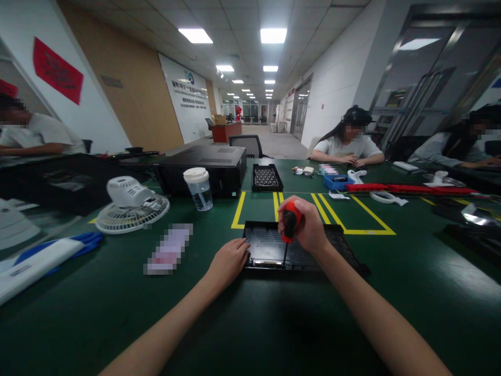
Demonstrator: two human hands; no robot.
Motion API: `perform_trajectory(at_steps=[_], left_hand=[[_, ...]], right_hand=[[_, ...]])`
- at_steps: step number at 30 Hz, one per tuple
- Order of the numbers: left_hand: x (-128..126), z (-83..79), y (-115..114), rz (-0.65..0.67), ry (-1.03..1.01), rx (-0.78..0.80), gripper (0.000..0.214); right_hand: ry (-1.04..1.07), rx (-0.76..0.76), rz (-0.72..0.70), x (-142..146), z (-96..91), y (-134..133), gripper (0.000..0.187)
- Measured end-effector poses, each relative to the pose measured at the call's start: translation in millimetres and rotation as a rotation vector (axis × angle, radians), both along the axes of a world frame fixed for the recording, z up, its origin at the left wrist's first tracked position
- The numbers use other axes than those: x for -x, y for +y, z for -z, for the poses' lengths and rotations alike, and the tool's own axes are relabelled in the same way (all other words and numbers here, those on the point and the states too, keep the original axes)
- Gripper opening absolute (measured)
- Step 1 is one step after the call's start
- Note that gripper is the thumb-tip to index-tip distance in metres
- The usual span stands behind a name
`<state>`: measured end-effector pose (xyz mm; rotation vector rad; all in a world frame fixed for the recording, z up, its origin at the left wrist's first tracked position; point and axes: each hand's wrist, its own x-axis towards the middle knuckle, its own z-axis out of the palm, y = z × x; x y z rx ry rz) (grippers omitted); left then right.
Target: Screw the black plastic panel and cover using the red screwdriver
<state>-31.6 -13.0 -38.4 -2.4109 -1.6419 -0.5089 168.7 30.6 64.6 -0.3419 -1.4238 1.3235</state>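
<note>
A flat black plastic panel [266,245] lies on the green table [250,324] in front of me. My right hand [307,224] is closed round a screwdriver with a red and black handle [290,222], held upright with its shaft pointing down onto the panel's near edge. My left hand [229,261] rests with curled fingers against the panel's left near corner, pressing on it.
A small white fan [131,204], a clear jar with a white lid [199,189], a black computer case [203,169] and a black screw tray [266,178] stand beyond. Yellow tape lines [352,219] mark the table. Other people sit at the left and far right.
</note>
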Motion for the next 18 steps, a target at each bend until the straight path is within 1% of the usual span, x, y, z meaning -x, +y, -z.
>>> perform_trajectory(at_steps=[6,12,18], left_hand=[[-1.8,-4.4,-1.5,-0.005,-0.007,0.012,0.025],[-1.4,-1.3,-1.1,-0.001,-0.008,0.019,0.025],[0.0,0.8,0.2,0.005,0.006,0.013,0.025]], right_hand=[[-0.006,0.033,0.014,-8.2,-1.2,-1.3,0.025],[-0.011,0.025,0.009,-11.2,1.0,1.3,0.024],[-0.047,-0.003,0.023,-9.5,0.1,-1.4,0.023]])
